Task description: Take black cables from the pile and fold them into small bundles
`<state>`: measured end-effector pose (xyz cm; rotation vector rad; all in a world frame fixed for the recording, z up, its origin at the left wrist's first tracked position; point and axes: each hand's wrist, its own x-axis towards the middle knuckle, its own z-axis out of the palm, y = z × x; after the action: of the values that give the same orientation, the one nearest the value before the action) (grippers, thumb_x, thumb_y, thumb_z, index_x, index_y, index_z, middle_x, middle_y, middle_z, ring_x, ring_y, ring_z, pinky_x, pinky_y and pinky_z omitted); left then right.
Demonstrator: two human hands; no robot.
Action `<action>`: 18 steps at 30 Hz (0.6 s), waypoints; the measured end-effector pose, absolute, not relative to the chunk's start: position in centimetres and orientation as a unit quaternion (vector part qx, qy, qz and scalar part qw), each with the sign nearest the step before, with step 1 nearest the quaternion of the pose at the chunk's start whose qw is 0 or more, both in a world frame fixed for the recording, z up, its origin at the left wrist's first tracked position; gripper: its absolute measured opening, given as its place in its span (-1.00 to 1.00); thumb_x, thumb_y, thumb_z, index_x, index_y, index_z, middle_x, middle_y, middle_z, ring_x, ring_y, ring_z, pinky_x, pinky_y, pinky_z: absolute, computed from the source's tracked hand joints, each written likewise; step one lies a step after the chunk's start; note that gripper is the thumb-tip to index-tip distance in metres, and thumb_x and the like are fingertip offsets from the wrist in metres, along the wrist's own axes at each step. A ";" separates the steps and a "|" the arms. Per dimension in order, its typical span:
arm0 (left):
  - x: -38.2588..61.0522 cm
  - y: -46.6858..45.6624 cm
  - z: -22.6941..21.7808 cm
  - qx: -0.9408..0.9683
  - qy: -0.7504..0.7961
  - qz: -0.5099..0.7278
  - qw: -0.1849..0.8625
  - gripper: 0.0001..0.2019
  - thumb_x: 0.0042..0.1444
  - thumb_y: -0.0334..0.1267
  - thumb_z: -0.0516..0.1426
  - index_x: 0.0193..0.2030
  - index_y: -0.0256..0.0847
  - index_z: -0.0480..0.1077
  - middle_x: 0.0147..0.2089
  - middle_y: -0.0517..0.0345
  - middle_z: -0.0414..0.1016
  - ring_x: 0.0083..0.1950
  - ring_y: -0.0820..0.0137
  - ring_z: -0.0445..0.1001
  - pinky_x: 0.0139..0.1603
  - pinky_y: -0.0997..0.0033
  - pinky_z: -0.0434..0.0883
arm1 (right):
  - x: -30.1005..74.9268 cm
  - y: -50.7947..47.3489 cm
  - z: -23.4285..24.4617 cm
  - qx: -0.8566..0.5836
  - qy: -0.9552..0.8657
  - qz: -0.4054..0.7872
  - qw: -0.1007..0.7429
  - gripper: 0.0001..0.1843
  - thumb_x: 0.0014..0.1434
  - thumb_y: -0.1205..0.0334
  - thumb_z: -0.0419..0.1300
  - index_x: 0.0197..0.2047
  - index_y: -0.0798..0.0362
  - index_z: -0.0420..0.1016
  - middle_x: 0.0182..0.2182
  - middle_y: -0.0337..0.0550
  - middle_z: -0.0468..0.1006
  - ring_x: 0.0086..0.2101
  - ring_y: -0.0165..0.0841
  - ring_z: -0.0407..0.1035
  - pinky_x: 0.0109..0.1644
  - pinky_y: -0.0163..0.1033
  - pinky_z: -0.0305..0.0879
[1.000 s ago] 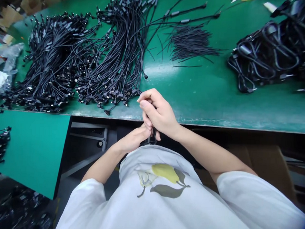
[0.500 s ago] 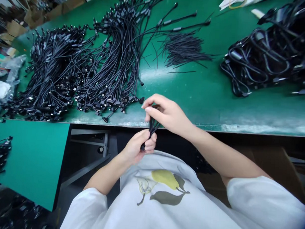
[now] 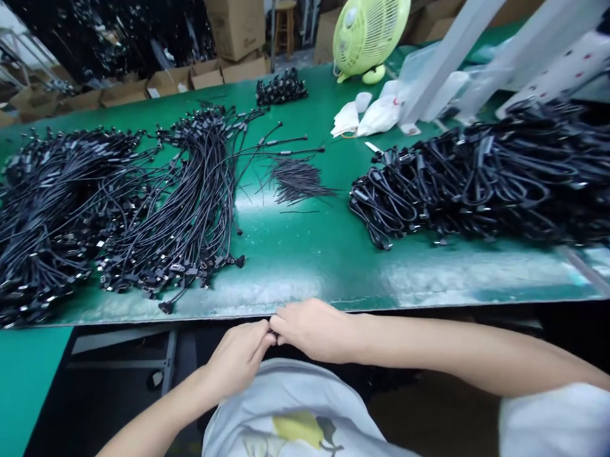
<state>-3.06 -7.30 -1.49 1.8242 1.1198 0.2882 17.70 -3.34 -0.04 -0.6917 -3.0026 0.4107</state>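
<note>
Left hand [image 3: 238,359] and right hand [image 3: 314,330] touching at the fingers [image 3: 262,335].
Fingers curled inward, backs of hands uppermost; left forearm [image 3: 163,413] slants inward and forward; right forearm [image 3: 431,343] runs nearly level.

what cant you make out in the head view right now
Anything between the left hand and right hand: head view, hidden by the hands themselves.
Far end of the right cable pile: head view, cut off by the right edge.
Top of the green fan: head view, cut off by the top edge.
Connector details in the middle cable bundle: head view, too small and blurred.
</note>
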 end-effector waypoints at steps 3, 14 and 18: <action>-3.0 -6.6 -1.4 0.730 0.466 0.117 0.486 -0.67 0.36 -0.08 -0.15 -0.30 -0.16 0.30 -0.33 0.12 0.43 -0.31 0.34 0.35 -0.25 0.38 0.24 | 17.4 -2.9 0.2 -0.223 -0.969 0.109 0.014 -0.86 0.28 0.35 0.01 -0.24 0.13 0.38 -0.38 -0.12 0.48 -0.42 -0.28 0.36 -0.43 -0.22 0.07; -3.0 -4.9 -0.9 0.523 0.461 0.240 0.676 -0.61 0.27 0.05 0.00 -0.37 -0.24 0.33 -0.57 0.31 0.16 -0.51 0.49 0.14 -0.42 0.45 0.12 | 20.8 4.0 1.8 -0.323 -0.897 0.252 0.167 -0.75 0.35 0.12 0.03 -0.13 0.07 0.47 -0.21 -0.09 0.51 -0.21 -0.32 0.38 -0.14 -0.26 0.25; -2.7 -4.3 -1.6 0.364 0.448 0.375 0.726 -0.61 0.14 0.07 0.16 -0.40 -0.27 0.32 -0.57 0.36 0.06 -0.55 0.57 0.03 -0.50 0.50 0.06 | 24.0 11.5 -0.9 -0.621 -0.754 0.119 0.178 -0.81 0.27 0.27 0.05 -0.15 0.16 0.43 -0.12 0.09 0.43 -0.16 -0.19 0.34 -0.10 -0.15 0.21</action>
<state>-2.67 -4.33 -1.56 0.8028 0.9875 0.8261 24.03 11.51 -0.92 -1.7565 -2.1328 0.3367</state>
